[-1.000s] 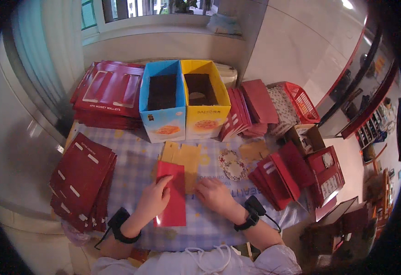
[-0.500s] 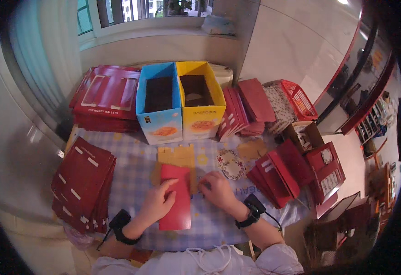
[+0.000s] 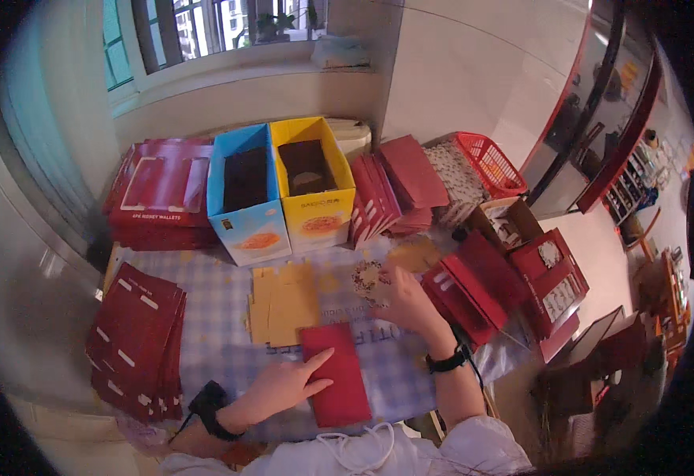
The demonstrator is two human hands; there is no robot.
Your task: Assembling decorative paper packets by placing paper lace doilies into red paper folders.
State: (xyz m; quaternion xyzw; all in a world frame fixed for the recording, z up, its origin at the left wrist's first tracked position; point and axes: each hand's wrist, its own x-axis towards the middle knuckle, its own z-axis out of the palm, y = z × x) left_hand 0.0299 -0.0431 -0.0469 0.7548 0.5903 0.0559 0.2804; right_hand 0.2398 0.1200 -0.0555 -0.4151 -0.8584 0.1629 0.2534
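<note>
A narrow red paper envelope (image 3: 345, 401) lies flat near the front of the table. My left hand (image 3: 279, 393) rests on its left side, fingers spread and index finger stretched out across the paper. Just beyond the envelope are tan card pieces (image 3: 293, 305), side by side and overlapping. My right hand (image 3: 410, 305) is at the right edge of a ring-shaped spread of small white printed pieces (image 3: 365, 276). Its thumb and fingers look apart, and nothing shows between them. Another tan piece (image 3: 414, 252) lies just beyond that hand.
Dark red printed folders (image 3: 137, 341) are stacked at left, with more (image 3: 164, 186) behind. A blue box (image 3: 248, 230) and yellow box (image 3: 315, 222) stand at the back. Red folders (image 3: 470, 289), a small carton (image 3: 509, 222) and a red basket (image 3: 490, 166) line the right.
The red envelope has come off the tan pieces, nearer to me and slightly right, with my left hand on it. My right hand has moved right and away from me to the printed pieces.
</note>
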